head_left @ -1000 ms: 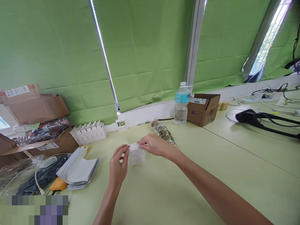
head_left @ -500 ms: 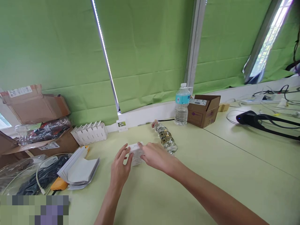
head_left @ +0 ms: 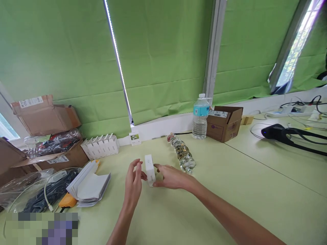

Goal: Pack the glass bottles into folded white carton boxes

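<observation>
A small white box point(head_left: 149, 167) stands on its narrow edge on the pale green table point(head_left: 230, 177), between my two hands. My right hand point(head_left: 171, 177) grips its right side and base with thumb and fingers. My left hand point(head_left: 134, 181) is beside the box's left face, fingers stretched upward and thumb touching it. A clear bag of small glassy items point(head_left: 183, 154) lies just right of my right hand.
A stack of flat white box blanks point(head_left: 88, 183) lies at left, with a row of folded white boxes point(head_left: 100, 145) behind. Cardboard boxes and cables point(head_left: 43, 190) crowd the left. A water bottle point(head_left: 200, 116), open carton point(head_left: 224, 118) and black headset point(head_left: 281, 132) sit at right.
The white box has been turned from lying flat to standing on its narrow edge. My right hand slid down to its base, and my left hand's fingers opened out beside it.
</observation>
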A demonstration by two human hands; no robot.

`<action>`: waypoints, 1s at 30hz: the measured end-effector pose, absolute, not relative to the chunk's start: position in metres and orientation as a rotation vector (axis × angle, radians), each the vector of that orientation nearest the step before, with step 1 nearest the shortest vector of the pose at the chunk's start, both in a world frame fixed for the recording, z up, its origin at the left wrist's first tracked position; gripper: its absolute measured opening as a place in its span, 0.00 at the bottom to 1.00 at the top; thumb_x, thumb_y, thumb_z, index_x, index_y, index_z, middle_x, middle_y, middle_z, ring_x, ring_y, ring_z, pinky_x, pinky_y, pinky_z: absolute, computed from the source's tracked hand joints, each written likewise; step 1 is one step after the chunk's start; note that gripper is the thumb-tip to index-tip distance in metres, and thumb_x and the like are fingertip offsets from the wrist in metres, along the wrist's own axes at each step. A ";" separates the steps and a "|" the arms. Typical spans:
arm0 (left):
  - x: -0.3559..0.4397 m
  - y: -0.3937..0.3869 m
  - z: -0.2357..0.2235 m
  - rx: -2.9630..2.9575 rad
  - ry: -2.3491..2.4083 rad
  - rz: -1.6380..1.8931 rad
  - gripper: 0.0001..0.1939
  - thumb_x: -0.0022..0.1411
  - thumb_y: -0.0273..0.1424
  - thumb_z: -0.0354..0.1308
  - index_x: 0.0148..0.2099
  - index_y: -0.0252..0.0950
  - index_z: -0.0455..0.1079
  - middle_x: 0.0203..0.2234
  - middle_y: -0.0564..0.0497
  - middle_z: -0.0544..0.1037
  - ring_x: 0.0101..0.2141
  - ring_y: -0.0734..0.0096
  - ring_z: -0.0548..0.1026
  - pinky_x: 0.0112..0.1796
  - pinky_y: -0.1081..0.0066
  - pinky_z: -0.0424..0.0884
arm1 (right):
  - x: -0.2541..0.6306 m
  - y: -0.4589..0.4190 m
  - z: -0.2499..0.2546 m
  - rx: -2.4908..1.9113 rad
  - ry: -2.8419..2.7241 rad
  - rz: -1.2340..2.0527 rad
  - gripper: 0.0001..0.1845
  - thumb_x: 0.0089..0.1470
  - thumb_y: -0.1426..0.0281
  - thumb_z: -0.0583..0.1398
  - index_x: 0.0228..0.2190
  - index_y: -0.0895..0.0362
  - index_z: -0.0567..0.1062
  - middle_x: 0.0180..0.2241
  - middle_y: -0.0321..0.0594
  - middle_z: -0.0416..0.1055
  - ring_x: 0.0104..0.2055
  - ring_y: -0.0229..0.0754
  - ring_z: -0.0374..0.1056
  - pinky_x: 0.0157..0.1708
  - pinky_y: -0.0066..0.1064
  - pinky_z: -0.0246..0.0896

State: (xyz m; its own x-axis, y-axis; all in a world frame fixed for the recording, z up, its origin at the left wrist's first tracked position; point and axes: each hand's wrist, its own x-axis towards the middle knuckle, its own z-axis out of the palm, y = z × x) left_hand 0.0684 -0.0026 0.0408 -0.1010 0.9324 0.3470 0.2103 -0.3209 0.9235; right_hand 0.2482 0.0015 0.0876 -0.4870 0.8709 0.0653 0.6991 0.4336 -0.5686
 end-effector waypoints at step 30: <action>0.051 0.010 0.020 1.292 1.360 1.302 0.30 0.56 0.54 0.49 0.48 0.34 0.64 0.31 0.47 0.73 0.23 0.73 0.71 0.22 0.71 0.71 | 0.221 0.054 0.029 -1.524 -1.997 0.465 0.19 0.53 0.64 0.59 0.46 0.56 0.67 0.42 0.43 0.75 0.41 0.46 0.71 0.35 0.30 0.59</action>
